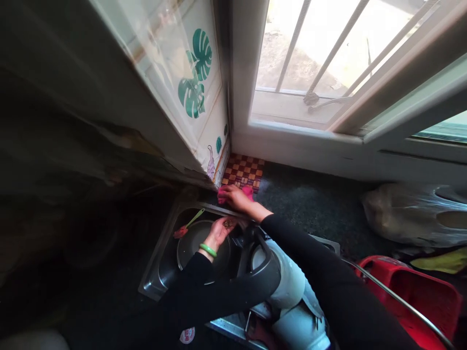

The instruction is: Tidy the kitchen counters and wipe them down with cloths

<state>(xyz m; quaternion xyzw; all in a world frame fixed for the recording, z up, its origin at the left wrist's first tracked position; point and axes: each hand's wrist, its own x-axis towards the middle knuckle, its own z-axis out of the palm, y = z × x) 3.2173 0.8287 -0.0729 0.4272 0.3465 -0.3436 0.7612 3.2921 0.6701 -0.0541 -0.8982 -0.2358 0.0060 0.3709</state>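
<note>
My left hand [219,231], wearing a green bangle [207,250], is cupped palm up above the sink [155,272]. Small brown bits [227,224] lie in its palm. Just beyond the sink's rim, my right hand [235,196] presses a pink cloth [248,191] onto the dark counter [292,204]. That cloth touches the near edge of a checkered red and tan mat [242,170] in the corner. Beneath my left hand, a round grey pan [191,243] sits in the sink. A green-handled brush [195,218] with a reddish head rests at the pan's left.
White containers [292,287], one beside a dark curved handle, stand under my right forearm. A red basin [430,296] and a filled plastic bag [401,214] lie to the right. The tiled wall [215,92] and window frame [292,141] bound the corner.
</note>
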